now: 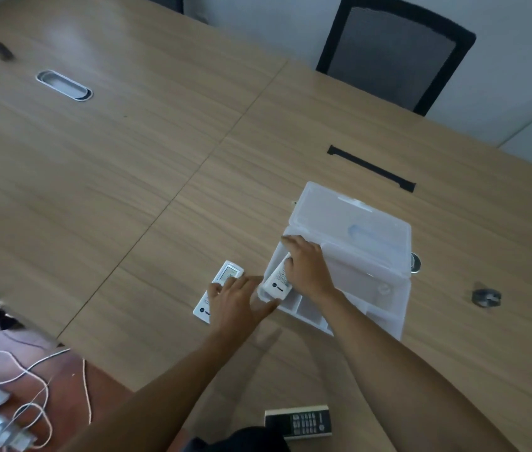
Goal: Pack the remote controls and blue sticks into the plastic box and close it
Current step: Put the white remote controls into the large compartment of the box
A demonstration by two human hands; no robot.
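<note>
A clear plastic box [385,308] stands open on the wooden table, its lid [349,220] tilted back. My right hand [307,265] holds a white remote control [277,283] at the box's left end, partly inside it. My left hand [235,303] lies with fingers spread on a second white remote [225,275] flat on the table just left of the box. A dark remote with a white frame [300,422] lies near the table's front edge. A faint blue shape [361,230] shows through the lid. No blue sticks are clearly visible.
A small dark round object [486,298] lies right of the box, and a metal ring [416,262] sits behind it. A black cable slot [370,168] and an oval grommet [64,84] are set into the table. A black chair [395,50] stands beyond. White cables [20,380] lie lower left.
</note>
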